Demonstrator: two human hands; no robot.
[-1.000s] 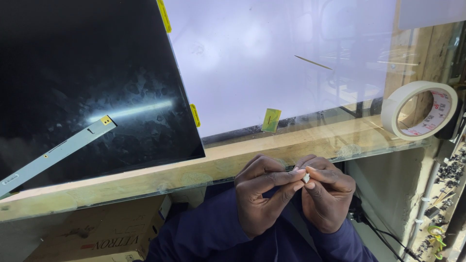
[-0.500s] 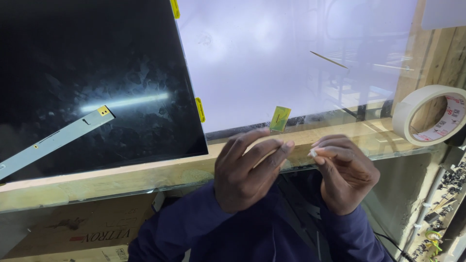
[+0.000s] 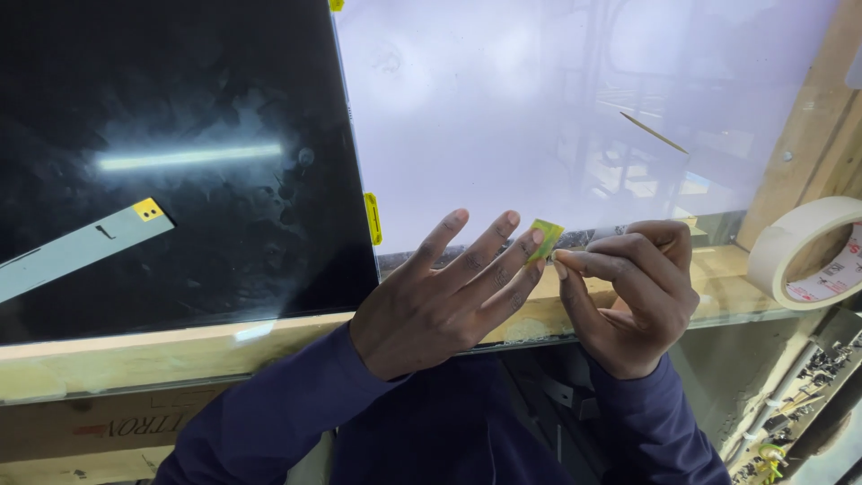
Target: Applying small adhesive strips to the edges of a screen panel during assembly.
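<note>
Yellow-green tab [image 3: 544, 239], one, small and thin: lying at the near edge of the white panel [image 3: 539, 99], touching the left hand's fingertips [image 3: 536, 237]. Left hand [image 3: 449, 292] is spreading open, fingers fanned, holding nothing. Right hand [image 3: 633, 292] is pinching thumb and forefinger together just beside the tab; whether anything sits in the pinch cannot be told. Tab is judged light, flexible and probably sticky, best taken by its free edge between two fingertips. Panels, two: white one, and black panel [image 3: 171, 153] alongside. Yellow clip [image 3: 373, 218], one, at their seam. Grey strip [image 3: 81, 247], one, lying on the black panel. Masking tape roll [image 3: 804, 251], one, resting on the wooden desk [image 3: 135, 355] edge.
</note>
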